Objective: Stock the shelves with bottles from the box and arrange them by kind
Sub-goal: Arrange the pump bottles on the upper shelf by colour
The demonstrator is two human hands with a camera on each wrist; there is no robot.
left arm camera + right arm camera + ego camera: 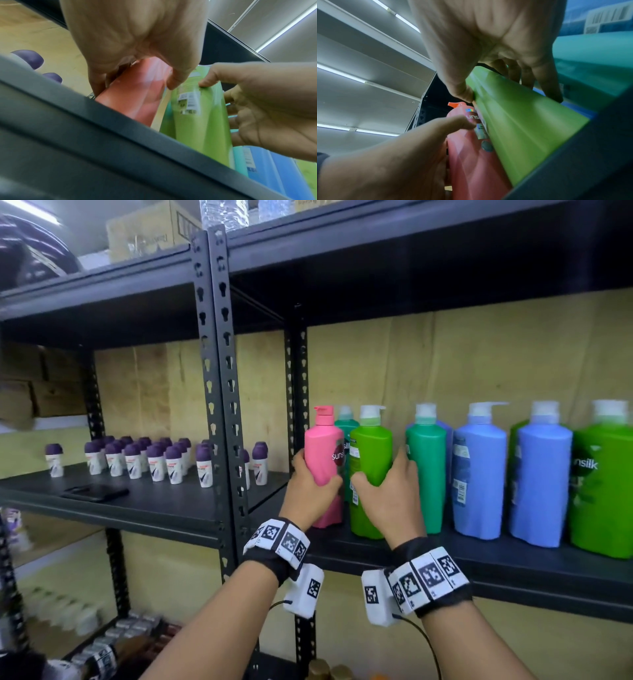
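Observation:
My left hand [310, 486] grips a pink Sunsilk bottle [323, 453] that stands at the left end of the black shelf [479, 563]. Right beside it my right hand [387, 494] grips a light green pump bottle [370, 467], thumb on its left side and fingers round its right. Both bottles are upright and close together. In the left wrist view the pink bottle [137, 94] and the green bottle [197, 121] rise behind the shelf edge. The right wrist view has the green bottle [513, 128] under my fingers and the pink bottle [471, 162] held by the other hand [402, 155].
To the right stand a teal bottle [426, 467], blue bottles [478, 474] and a green bottle [603, 494] in a row. Another teal bottle [346, 422] stands behind. The left bay holds several small purple-capped bottles [154, 457] and a dark flat object [94, 493]. Black uprights [222, 405] divide the bays.

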